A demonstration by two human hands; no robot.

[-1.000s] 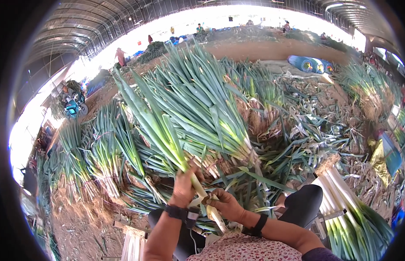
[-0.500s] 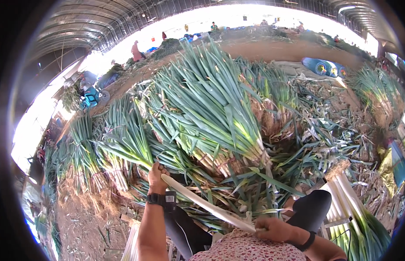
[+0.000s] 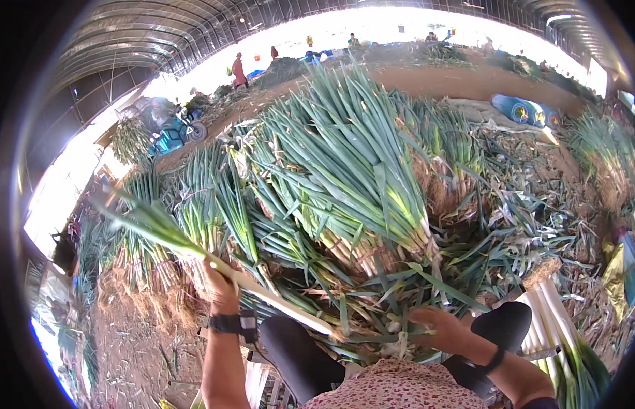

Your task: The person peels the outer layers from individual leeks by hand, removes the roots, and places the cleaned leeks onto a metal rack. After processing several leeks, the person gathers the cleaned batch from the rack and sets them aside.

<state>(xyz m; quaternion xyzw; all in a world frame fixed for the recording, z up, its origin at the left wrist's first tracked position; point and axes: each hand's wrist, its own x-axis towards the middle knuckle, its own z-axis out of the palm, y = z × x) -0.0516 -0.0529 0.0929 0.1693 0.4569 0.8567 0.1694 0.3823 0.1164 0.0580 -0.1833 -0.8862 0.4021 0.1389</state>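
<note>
Your left hand (image 3: 220, 290) grips a Welsh onion (image 3: 283, 295) slanting root-end down near your left knee (image 3: 283, 337), while your right hand (image 3: 446, 332) curls beside loose leaves (image 3: 444, 283), though I cannot tell whether it holds any

Leaf tips (image 3: 130, 213) on that leek (image 3: 263, 291) are just a blur from here. Can't tell if the right hand (image 3: 441, 328) hides anything, folks (image 3: 353, 42) way back are too tiny, and pale stalks (image 3: 255, 383) get cut off down low.

Earthen floor (image 3: 130, 358), bundled leeks (image 3: 362, 160), loose leaves (image 3: 522, 219)
</note>
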